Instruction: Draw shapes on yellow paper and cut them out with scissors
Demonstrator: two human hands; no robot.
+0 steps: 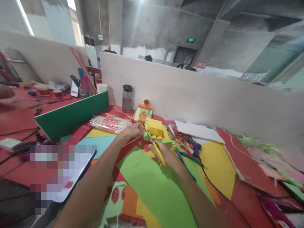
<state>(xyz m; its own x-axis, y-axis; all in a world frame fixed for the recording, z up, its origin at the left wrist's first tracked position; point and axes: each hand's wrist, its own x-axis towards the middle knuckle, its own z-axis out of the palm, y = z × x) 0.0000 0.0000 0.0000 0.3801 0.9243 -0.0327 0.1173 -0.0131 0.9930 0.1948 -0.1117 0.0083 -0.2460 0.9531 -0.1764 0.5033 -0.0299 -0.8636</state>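
Observation:
My right hand [166, 153] is closed round the yellow handles of a pair of scissors [158, 153], whose metal blades point up and left. At the blade tips my left hand [137, 129] is closed in a pinch. Whatever its fingers hold is too small to make out; a bit of green paper shows close by. Just behind the blades stands a yellow boxy paper model [155, 127] with rolled tubes below it. A large green sheet [152, 183] lies under my right forearm.
Behind the model are an orange and pale-green paper model [143, 111] and a water bottle [127, 98]. Pliers with teal handles [192, 159] and a blue glue gun [196, 148] with a cable lie right. A green board [73, 115] stands left, near packaged sticks [109, 123].

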